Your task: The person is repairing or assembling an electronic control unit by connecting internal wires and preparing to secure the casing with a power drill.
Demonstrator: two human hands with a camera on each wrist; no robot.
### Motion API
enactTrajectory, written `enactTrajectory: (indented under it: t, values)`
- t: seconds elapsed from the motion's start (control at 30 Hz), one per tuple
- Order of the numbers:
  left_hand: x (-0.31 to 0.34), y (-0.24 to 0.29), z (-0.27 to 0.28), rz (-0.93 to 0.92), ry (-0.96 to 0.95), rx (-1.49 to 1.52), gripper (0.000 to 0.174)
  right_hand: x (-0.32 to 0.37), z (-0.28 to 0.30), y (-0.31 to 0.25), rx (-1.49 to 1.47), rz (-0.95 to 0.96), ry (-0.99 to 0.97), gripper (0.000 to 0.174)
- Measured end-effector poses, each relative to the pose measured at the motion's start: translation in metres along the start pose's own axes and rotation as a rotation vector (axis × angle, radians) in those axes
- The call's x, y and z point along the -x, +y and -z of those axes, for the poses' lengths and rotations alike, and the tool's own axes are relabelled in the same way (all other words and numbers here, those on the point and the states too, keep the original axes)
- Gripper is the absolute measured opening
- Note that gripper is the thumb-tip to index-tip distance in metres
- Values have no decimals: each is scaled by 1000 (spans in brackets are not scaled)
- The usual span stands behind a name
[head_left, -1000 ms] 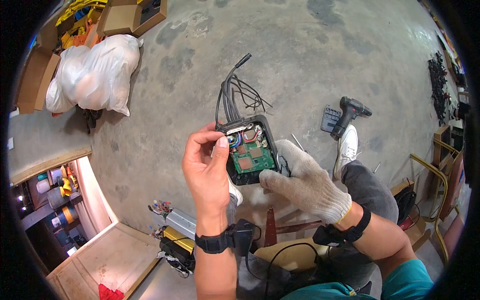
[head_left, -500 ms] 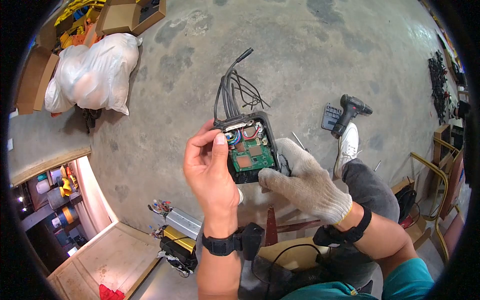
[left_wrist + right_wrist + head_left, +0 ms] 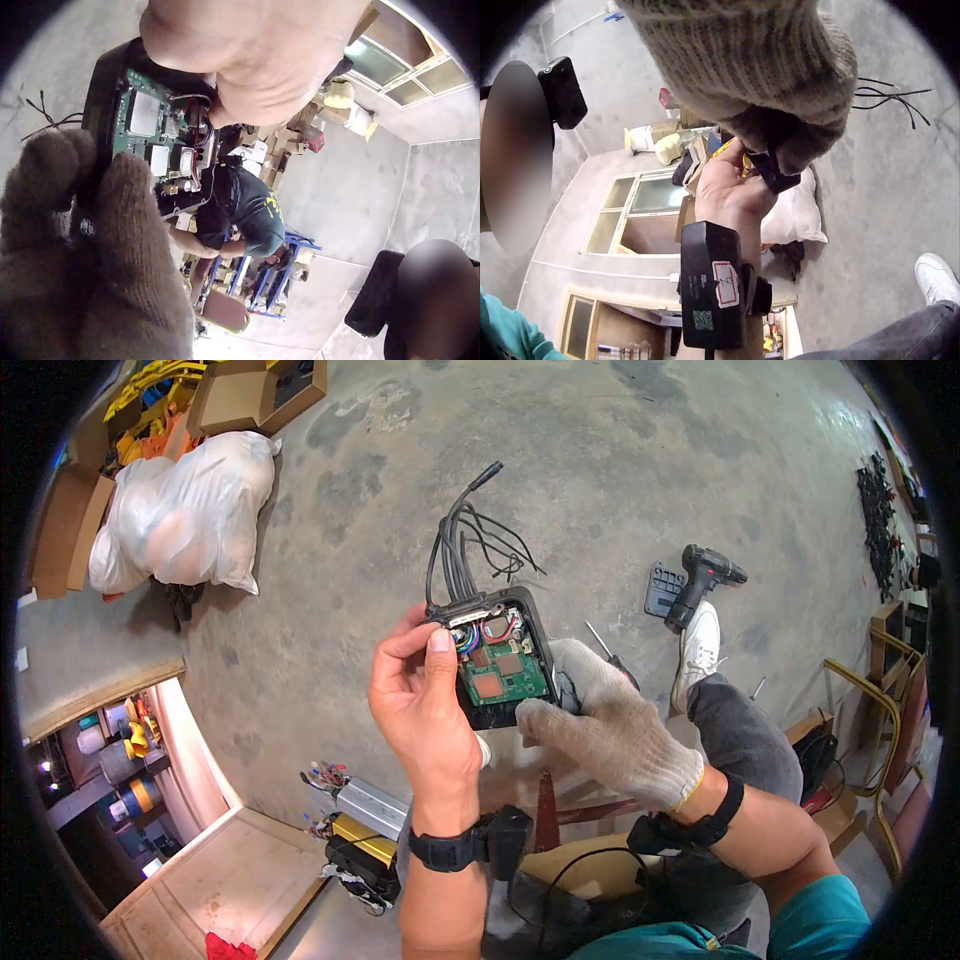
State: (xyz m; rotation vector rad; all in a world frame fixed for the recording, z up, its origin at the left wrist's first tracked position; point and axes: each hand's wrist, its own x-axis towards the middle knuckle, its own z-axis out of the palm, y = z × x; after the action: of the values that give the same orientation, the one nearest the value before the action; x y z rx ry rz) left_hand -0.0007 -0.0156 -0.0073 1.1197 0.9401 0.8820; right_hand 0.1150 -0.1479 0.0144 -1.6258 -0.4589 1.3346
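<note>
An open black plastic box is held up above the floor, with a green circuit board and coloured wires showing inside. Black cables run out of its far side. My bare left hand pinches the box's left corner near the cable side, thumb on top by the wires. The gloved right hand grips the near right corner, its thumb over the edge. In the left wrist view the board sits between both hands. From the right wrist, the glove hides most of the box.
A cordless drill lies by a grey bit tray, near a white shoe. A screwdriver is on the floor behind the glove. Metal-cased units stand at lower left. A stuffed white bag sits farther off.
My left wrist and forearm have shifted slightly to the right. Both hands keep their hold on the box, which has barely moved.
</note>
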Motion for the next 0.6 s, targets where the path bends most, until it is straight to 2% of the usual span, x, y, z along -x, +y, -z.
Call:
enactTrajectory:
  t: [0.17, 0.27, 0.6]
  values:
    - [0, -2, 2, 96, 57, 24, 9, 1, -2, -3, 13, -12, 27, 45]
    - [-2, -3, 5, 103, 29, 22, 10, 0, -2, 0, 79, 40, 53, 45]
    - [-8, -8, 7, 109, -1, 26, 12, -3, -2, 4, 55, -16, 37, 45]
